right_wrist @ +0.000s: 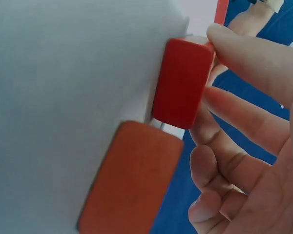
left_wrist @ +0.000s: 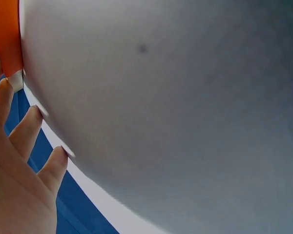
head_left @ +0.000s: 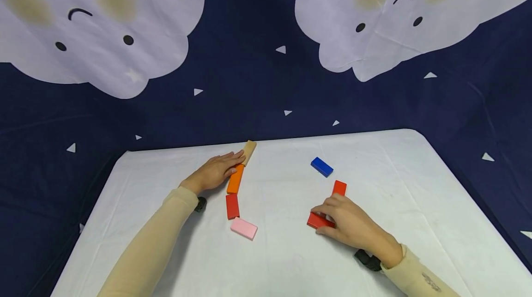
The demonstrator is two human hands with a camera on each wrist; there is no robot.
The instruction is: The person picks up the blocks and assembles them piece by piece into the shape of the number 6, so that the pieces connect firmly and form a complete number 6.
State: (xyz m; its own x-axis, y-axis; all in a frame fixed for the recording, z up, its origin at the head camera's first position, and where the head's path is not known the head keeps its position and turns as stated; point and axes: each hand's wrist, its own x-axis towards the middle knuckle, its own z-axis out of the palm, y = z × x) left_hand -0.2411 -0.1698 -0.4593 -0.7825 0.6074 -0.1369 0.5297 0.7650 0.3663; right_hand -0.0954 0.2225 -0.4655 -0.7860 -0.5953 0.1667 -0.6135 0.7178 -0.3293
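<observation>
Right fingers: we are pinching the near red block between thumb and fingers of our right hand.
Block axis: its length is running roughly left to right, free end facing the pink block; our right hand is lying nearer.
Left fingers: our left hand is resting, fingers extended, against the tan block and orange block.
Outer blocks: the far red block is lying just past our right fingers; the blue block, beyond.

The right fingers partly hide a red block, and the left wrist view crops the orange block.
</observation>
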